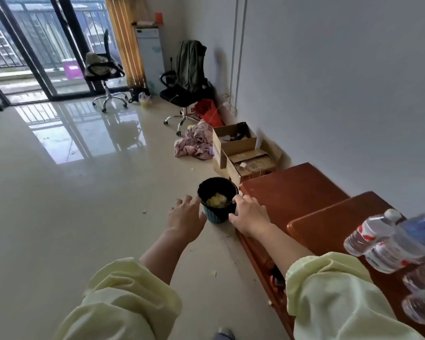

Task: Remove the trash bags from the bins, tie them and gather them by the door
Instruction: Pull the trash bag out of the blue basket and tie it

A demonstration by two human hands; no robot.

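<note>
While both arms reach down toward the small blue bin (217, 217) on the floor, the job looks to be at its very first step: getting the black trash bag (217, 186) out of it. The bag is still in place, its edge folded over the bin's rim, with a clump of yellowish waste (217, 200) lying at the bottom.

The right hand (247, 213) is on the bin's right side, fingers curled against the folded bag edge at the rim, thumb lower down near the basket wall. Whether it already pinches the plastic or only touches it I cannot tell. The left hand (185, 215) is spread, fingers apart, just beside the bin's left side; its fingertips come close to the rim, and it grips nothing.

The bin stands between the two hands, close against the end of the low reddish-brown wooden bench (292, 190), with cardboard boxes (241, 153) just beyond it along the wall.

The next move, as I judge it, calls for both hands to peel the folded edge up off the rim on opposite sides, gather it toward the middle, and lift straight up so the waste stays inside. The light bin may rise with the bag, so one hand may need to hold it down.
</note>
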